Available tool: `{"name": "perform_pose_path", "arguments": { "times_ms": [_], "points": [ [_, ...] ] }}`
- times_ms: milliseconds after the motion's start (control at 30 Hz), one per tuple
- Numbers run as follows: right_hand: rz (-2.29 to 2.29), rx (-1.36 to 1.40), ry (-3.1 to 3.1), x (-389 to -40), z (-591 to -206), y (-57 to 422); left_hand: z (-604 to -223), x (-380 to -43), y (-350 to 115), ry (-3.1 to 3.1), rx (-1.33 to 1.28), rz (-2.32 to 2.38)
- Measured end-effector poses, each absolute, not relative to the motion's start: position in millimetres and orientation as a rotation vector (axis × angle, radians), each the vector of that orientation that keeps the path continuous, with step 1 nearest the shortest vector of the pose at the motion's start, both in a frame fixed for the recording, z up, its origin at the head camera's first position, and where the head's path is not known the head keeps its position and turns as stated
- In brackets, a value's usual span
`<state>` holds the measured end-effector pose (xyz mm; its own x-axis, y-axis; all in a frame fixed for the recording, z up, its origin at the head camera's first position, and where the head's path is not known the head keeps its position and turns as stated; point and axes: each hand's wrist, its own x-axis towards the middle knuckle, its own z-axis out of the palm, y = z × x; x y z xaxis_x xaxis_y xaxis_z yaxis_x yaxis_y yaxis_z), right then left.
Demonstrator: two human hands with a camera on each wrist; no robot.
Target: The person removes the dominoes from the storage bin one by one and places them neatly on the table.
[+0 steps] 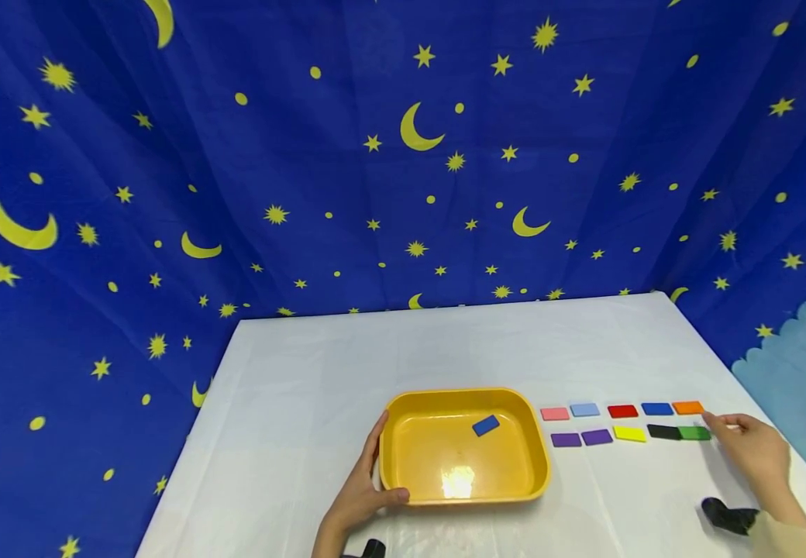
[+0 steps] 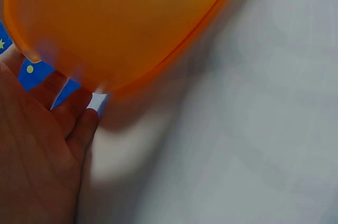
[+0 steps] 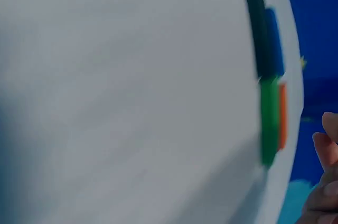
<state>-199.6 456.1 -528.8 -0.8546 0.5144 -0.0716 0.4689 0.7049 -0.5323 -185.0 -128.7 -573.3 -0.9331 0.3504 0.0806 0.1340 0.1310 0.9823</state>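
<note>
A yellow plastic basin (image 1: 466, 496) stands on the white table, with one small blue rectangular block (image 1: 486, 425) inside. My left hand (image 1: 368, 480) holds the basin's near left corner, thumb on the front rim and fingers along the left side. In the left wrist view, fingers (image 2: 74, 108) touch the basin's wall (image 2: 121, 39). On the right, my right hand (image 1: 752, 446) hovers beside the orange block (image 1: 688, 407) and the green block (image 1: 694, 433), thumb and forefinger close together. The right wrist view shows a gap between those fingertips (image 3: 325, 145) and the orange block (image 3: 282, 115).
Two rows of flat blocks lie right of the basin. The far row has pink (image 1: 555, 414), light blue (image 1: 585, 409), red (image 1: 622, 411) and blue; the near row has purple (image 1: 566, 439), yellow (image 1: 629, 434) and black (image 1: 664, 432). A starry blue curtain (image 1: 347, 170) surrounds the table.
</note>
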Motion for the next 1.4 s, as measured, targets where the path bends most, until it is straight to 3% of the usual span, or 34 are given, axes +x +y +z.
{"name": "perform_pose_path", "arguments": {
  "times_ms": [233,600,867,1400],
  "points": [
    [0.796,-0.370,-2.826,-222.1,-496.1,400.8,-572.1,-184.9,-129.3,2.220,0.484,1.921],
    [0.836,0.476,-2.938,-268.0,-454.8,274.9,-573.9,-185.7,-130.3,2.236,0.505,1.924],
    [0.569,1.060,-3.083,-269.7,-450.0,196.3,-574.3,-185.5,-130.3,2.226,0.521,1.922],
    [0.153,1.006,-3.193,-251.8,-463.5,156.4,-576.2,-184.0,-129.8,2.227,0.517,1.933]
  ]
}}
